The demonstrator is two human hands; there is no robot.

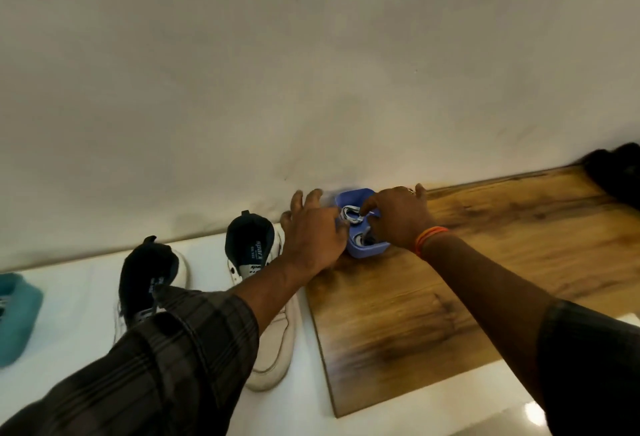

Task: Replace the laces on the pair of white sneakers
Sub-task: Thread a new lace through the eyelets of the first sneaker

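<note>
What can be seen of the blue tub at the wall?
The blue tub is a small, rounded-corner container, plastic by its look, open-topped and upright on the wooden board close to the wall. Inside lie coiled white laces with something dark beneath. The left hand covers its left rim, fingers spread and blurred. The right hand reaches in from the right, its fingers curled at the laces. Both hands hide much of the rim.
</note>
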